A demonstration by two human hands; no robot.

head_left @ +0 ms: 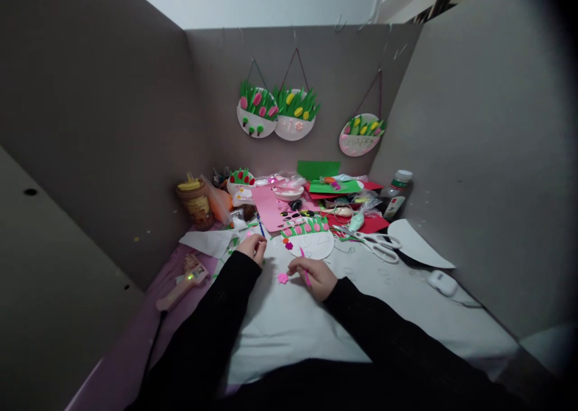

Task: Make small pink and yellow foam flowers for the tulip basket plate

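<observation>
My right hand (316,277) rests on the white sheet (289,321) with its fingers closed on a thin pink pen (304,268). Just left of its fingertips lies a small pink foam flower (282,278). My left hand (253,247) is curled loosely a little farther left, fingers bent near the sheet's edge; what it holds, if anything, is hidden. Right behind both hands lies a white paper-plate craft (311,237) with green grass and pink tulips along its top edge.
White scissors (377,242) lie to the right, with a white paper piece (418,242) and a small white case (442,281) beyond. A glue gun (183,284) lies left. A yellow-lidded jar (195,201), a dark bottle (396,193) and foam sheets crowd the back. Three finished crafts hang on the wall.
</observation>
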